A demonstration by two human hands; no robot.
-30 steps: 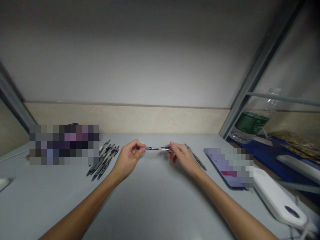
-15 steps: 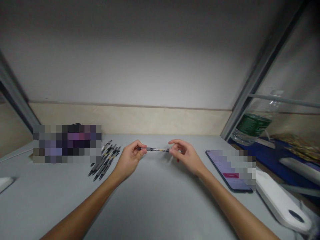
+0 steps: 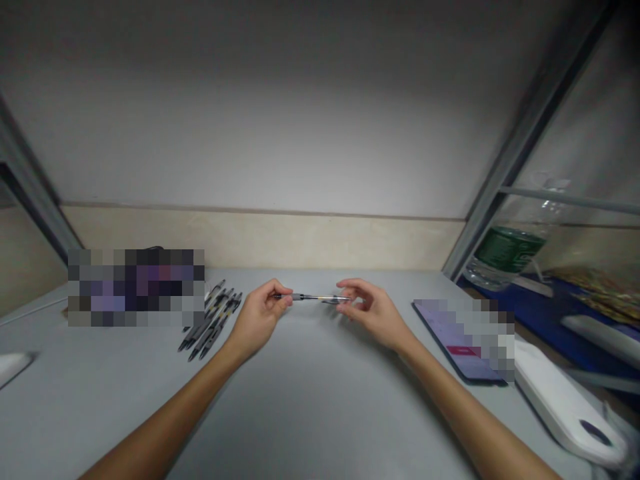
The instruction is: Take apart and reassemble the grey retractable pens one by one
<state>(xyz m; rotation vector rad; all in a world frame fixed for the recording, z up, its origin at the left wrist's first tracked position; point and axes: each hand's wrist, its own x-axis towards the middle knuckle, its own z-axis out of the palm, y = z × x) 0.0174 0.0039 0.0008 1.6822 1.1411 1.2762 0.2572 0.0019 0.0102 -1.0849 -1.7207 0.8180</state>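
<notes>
A slim pen (image 3: 313,297) with a grey grip and a clear barrel is held level just above the desk. My left hand (image 3: 263,310) pinches its grey end between thumb and fingertips. Around the clear end is my right hand (image 3: 373,310), its thumb below the barrel and its fingers above, spread apart. Whether a fingertip there still touches the barrel is hard to see. A bunch of similar pens (image 3: 213,323) lies slanted on the desk to the left of my left hand.
A phone (image 3: 453,350) lies to the right, beside a white rounded device (image 3: 560,400). A green-labelled water bottle (image 3: 510,250) stands beyond the metal frame. Blurred-out items (image 3: 135,287) sit at the back left. A white object (image 3: 13,365) shows at the left edge of the grey desk (image 3: 320,413).
The fingers of my right hand have loosened from their pinch, and more of the clear pen end shows between them. My left hand keeps its hold, nearly still.
</notes>
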